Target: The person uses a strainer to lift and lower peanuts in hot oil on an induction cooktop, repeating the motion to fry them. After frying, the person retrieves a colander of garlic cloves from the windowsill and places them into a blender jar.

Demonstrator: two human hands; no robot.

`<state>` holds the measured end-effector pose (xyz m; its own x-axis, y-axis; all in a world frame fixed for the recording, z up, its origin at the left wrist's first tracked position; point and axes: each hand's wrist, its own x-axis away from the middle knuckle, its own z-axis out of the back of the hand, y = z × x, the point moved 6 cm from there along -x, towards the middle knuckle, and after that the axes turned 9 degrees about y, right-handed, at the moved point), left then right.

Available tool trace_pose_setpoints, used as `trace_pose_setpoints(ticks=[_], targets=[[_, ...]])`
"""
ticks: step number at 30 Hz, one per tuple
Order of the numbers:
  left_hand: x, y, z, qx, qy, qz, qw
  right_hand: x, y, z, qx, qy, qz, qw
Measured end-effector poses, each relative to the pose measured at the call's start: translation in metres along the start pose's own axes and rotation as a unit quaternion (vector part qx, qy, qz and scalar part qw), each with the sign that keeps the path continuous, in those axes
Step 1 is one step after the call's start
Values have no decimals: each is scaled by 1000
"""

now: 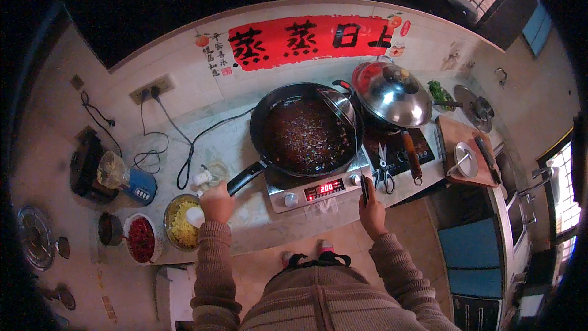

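A large black frying pan [305,135] with dark reddish-brown, bubbling liquid stands on an induction cooker [298,195] with a lit red display. My left hand [217,203] is closed around the pan's black handle [246,178]. In my right hand [371,211] is the dark handle of a long metal skimmer or ladle [339,105]; its head lies at the pan's right side, near the rim. Below and left of my left hand stands a metal bowl of chopped yellow food [177,227] with a white object in it.
A bowl of red pieces [140,241] and a blue blender [138,186] stand at left, with power cords behind. At right are a wok with a steel lid [395,96], kitchen scissors [383,170], and a cutting board [443,133] holding a white bowl [466,160] and a knife [487,156].
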<state>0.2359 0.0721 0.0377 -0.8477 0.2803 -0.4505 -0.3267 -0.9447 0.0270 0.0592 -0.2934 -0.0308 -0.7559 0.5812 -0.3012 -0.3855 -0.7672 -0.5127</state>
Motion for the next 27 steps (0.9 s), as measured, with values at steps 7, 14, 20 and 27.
trace_pose_setpoints(ticks=[7, 14, 20, 27], targets=[[1, -2, -2, -4, 5, -2, 1000, -1, -2, 0, 10, -15, -16, 1000], [1, -2, -4, 6, 16, 3, 1000, -1, 2, 3, -67, -24, -58, 996], [-2, 1, 4, -14, -6, 28, 999, 4, -18, 32, -132, -52, -37, 989], [0, -2, -1, -9, -11, 21, 1000, 12, -41, 50, -142, -140, 23, 980]])
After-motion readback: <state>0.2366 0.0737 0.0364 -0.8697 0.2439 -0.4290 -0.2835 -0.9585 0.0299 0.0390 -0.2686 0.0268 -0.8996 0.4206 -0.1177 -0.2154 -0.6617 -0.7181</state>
